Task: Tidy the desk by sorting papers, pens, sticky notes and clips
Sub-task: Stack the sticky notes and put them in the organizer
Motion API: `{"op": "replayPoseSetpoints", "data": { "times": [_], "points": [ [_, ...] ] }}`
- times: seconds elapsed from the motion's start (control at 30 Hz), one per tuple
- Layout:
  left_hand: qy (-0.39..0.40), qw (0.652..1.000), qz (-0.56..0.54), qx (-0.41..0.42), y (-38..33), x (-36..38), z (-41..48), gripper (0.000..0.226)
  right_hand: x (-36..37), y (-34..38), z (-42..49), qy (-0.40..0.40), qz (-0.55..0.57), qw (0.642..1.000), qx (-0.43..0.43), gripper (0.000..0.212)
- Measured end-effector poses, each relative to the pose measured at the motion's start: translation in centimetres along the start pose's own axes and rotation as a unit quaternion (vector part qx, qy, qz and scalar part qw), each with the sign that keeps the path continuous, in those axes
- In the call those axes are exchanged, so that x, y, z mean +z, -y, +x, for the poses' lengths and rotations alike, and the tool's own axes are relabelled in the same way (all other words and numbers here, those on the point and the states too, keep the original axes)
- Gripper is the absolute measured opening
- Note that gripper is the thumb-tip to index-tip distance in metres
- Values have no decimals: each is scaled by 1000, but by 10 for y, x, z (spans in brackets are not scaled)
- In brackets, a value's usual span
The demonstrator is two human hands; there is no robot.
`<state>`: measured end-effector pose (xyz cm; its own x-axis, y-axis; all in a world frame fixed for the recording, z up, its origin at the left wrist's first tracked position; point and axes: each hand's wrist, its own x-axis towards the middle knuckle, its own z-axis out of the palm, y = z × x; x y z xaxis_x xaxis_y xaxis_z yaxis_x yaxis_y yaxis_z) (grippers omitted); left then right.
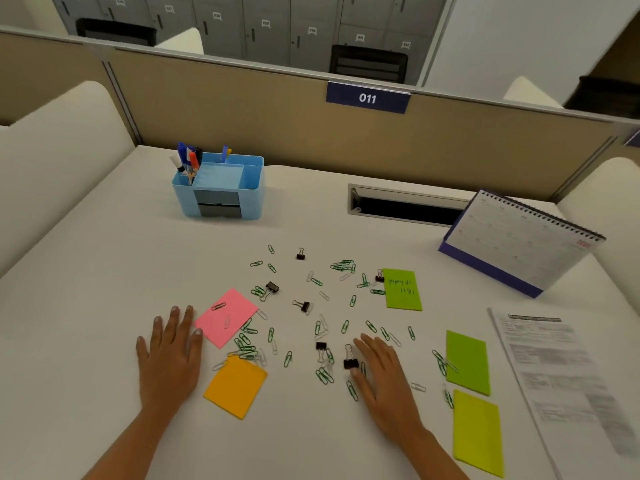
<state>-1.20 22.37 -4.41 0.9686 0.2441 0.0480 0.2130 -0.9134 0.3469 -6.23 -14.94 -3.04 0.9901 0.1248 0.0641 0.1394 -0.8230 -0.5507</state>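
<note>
L hand (pixel 169 358) flat on desk (pixel 104 306), R hand (pixel 384 379) flat over paper clips (pixel 352 390), fingers straight.

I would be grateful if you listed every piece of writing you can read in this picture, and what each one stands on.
"011": white digits on the dark blue plate atop the beige partition.
Handwriting on the far green sticky note: upside down, not reliably legible.
Print on the white printed sheet: blurred.
Grid on the spiral desk calendar: too small.
Numbers on the grey locker tags: blurred.
</note>
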Motion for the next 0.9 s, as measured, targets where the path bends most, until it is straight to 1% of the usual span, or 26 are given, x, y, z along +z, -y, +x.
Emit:
{"op": "replayPoseSetpoints", "data": {
  "times": [0.07,0.13,0.23,0.3,0.5,0.63,0.7,0.77,0.83,0.9],
  "points": [
    [1,1000,1,3,0,0,0,68,-5,-3,-10,2,-14,1000,6,54],
    [5,1000,1,2,0,1,0,68,-7,-6,-19,21,-34,999,11,58],
    [7,1000,11,4,2,2,1,67,-5,-8,-26,54,-96,994,8,63],
    [10,1000,12,4,2,2,1,66,-4,-6,-27,60,-121,991,10,65],
    [14,1000,17,5,4,3,1,65,2,-1,-15,66,-141,988,11,67],
    [18,1000,16,5,4,3,1,64,3,1,-8,67,-122,990,6,68],
    [20,1000,15,7,5,3,1,64,-3,-1,-7,49,-100,994,21,66],
    [22,1000,16,8,6,3,1,66,-14,-7,-6,12,-74,996,48,64],
    [21,1000,16,9,5,2,1,66,-27,-19,-5,-38,-47,994,94,62],
    [22,1000,9,6,5,2,1,66,-42,-37,-5,-108,-34,982,153,56]
  ]
}}
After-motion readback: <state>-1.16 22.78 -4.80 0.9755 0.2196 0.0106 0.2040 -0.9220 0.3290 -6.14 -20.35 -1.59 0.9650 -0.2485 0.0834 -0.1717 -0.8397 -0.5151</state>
